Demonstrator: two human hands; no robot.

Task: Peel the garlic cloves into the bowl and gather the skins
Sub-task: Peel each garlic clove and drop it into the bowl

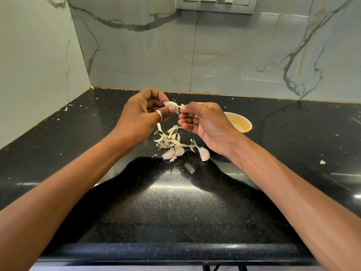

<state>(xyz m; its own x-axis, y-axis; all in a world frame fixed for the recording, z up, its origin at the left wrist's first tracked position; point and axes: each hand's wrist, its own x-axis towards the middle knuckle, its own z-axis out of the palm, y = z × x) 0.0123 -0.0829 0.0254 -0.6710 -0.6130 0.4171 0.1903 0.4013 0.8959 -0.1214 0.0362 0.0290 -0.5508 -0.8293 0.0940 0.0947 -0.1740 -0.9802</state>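
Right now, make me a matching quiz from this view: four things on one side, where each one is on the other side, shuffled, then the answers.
Things:
1. held garlic clove
2. bowl
3. pile of skins
4. ring

Places:
A. worn on the left hand
B. scattered on the black counter, under the hands
C. behind the right hand, partly hidden
D. pinched between both hands

Pairs: 1-D, 2-C, 3-B, 4-A.
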